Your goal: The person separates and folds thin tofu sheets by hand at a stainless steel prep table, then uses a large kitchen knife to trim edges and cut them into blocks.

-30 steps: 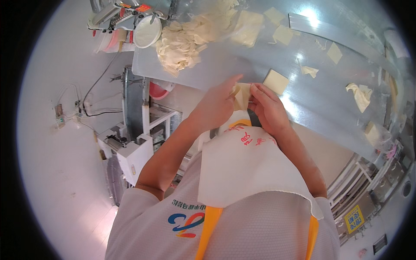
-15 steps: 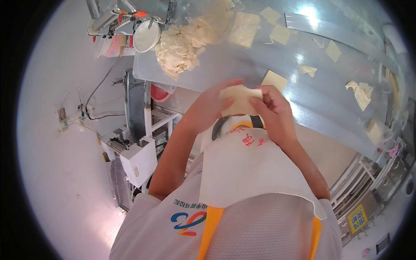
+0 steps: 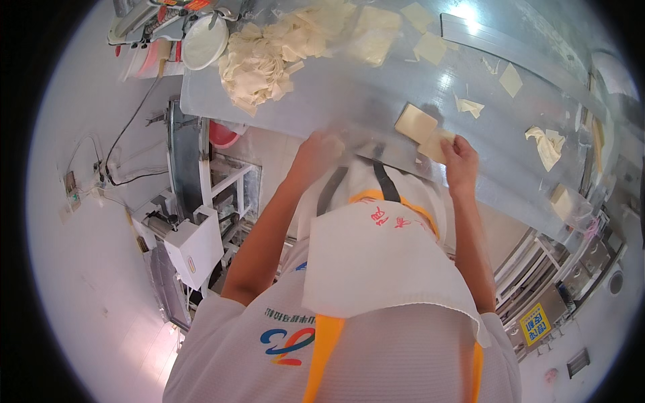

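Observation:
My right hand (image 3: 462, 166) is closed on a thin square dough wrapper (image 3: 433, 148), pinching its right edge just above the metal table's near side. Beside that wrapper, and partly overlapped by it, lies a small stack of square dough wrappers (image 3: 415, 122). My left hand (image 3: 316, 160) is at the table's near edge, apart from the right one and smeared by motion. Something pale shows by its fingertips, too blurred to tell whether it is held.
A big heap of loose dough pieces (image 3: 259, 67) covers the table's far left, beside a white bowl (image 3: 205, 43). Another wrapper stack (image 3: 374, 37) lies farther back. A long metal strip (image 3: 497, 46), single wrappers and crumpled dough (image 3: 545, 146) are to the right.
My hands have drawn apart from the wrappers both held before my chest. The right has moved right with a wrapper to the small stack; the left has moved left.

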A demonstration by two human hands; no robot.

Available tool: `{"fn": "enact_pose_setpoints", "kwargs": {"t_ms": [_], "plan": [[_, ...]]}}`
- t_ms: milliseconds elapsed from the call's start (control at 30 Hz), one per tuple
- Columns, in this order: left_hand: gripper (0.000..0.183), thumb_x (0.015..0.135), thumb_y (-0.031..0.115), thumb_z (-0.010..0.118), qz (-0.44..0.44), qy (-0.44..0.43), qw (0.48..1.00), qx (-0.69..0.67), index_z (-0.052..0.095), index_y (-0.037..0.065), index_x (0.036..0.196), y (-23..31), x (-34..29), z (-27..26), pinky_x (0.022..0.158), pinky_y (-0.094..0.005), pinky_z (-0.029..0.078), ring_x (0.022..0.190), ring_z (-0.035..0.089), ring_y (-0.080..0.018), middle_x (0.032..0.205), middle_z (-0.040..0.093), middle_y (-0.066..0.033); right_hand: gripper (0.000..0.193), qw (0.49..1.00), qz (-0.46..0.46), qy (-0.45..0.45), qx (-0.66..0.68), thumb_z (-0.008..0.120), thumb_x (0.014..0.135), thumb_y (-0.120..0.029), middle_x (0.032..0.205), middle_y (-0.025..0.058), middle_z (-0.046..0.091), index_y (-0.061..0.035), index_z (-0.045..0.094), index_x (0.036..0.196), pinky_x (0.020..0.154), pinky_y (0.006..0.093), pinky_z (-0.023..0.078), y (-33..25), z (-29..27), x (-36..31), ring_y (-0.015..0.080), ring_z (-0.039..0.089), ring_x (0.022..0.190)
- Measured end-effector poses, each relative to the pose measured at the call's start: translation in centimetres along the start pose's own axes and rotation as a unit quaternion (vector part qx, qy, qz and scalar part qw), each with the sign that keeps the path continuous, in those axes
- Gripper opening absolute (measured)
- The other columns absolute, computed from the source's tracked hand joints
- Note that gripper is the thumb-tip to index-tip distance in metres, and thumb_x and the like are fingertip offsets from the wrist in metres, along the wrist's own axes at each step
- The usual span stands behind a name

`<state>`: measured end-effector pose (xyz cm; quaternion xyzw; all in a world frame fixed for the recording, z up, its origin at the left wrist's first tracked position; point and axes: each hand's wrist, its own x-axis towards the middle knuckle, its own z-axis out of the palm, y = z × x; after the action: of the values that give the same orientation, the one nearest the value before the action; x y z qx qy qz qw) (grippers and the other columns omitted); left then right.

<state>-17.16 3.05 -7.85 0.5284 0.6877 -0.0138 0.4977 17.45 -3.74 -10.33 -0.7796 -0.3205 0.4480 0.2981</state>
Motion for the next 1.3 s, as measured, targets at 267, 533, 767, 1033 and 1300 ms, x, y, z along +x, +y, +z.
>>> {"fn": "enact_pose_setpoints", "kwargs": {"t_ms": [267,533,767,1033,1300], "plan": [[0.033,0.108,0.024,0.061,0.003,-0.049,0.994,-0.093,0.068,-0.003,0.126,-0.6,-0.2,-0.7,0.094,-0.0350,0.051,0.105,0.065,-0.0188,0.112,0.072,-0.0112,0.033,0.989,0.041,0.005,0.142,0.072,0.102,-0.025,0.097,0.0095,0.077,0.0031,0.074,0.118,0.082,0.0347,0.054,5.4,7.0,5.9,0.0148,0.068,0.088],[0.028,0.107,0.021,0.066,0.025,-0.086,0.965,-0.245,0.068,0.001,0.126,2.6,-1.6,-0.7,0.084,-0.0270,0.052,0.096,0.065,-0.0105,0.106,0.072,-0.0045,0.031,0.998,0.048,0.029,0.009,0.069,0.099,-0.028,0.101,0.0183,0.079,-0.0010,0.074,0.114,0.086,0.0430,0.058,4.2,7.1,5.7,0.0330,0.076,0.092],[0.028,0.105,0.017,0.070,0.064,-0.090,0.973,-0.205,0.066,0.002,0.128,4.8,-1.1,0.4,0.084,-0.0279,0.054,0.094,0.066,-0.0108,0.107,0.073,-0.0043,0.034,0.985,0.022,0.099,-0.142,0.069,0.101,-0.031,0.105,0.0198,0.078,-0.0015,0.069,0.119,0.087,0.0472,0.059,2.8,6.7,4.4,0.0366,0.076,0.096],[0.035,0.103,0.013,0.070,0.060,-0.208,0.935,-0.282,0.062,0.001,0.135,9.2,-2.3,1.5,0.089,-0.0288,0.056,0.104,0.070,-0.0133,0.116,0.074,-0.0071,0.041,0.855,0.201,-0.203,0.432,0.071,0.107,-0.035,0.115,0.0109,0.076,0.0009,0.070,0.126,0.102,0.0407,0.055,-3.5,3.4,-1.6,0.0253,0.072,0.109],[0.036,0.102,0.012,0.070,0.012,-0.204,0.923,-0.326,0.061,-0.002,0.134,10.1,-1.6,3.3,0.090,-0.0305,0.058,0.106,0.073,-0.0182,0.120,0.075,-0.0136,0.026,0.862,0.138,-0.165,0.458,0.077,0.104,-0.020,0.110,0.0047,0.075,-0.0021,0.075,0.123,0.091,0.0313,0.056,-2.3,4.0,-3.2,0.0125,0.069,0.101]]}}
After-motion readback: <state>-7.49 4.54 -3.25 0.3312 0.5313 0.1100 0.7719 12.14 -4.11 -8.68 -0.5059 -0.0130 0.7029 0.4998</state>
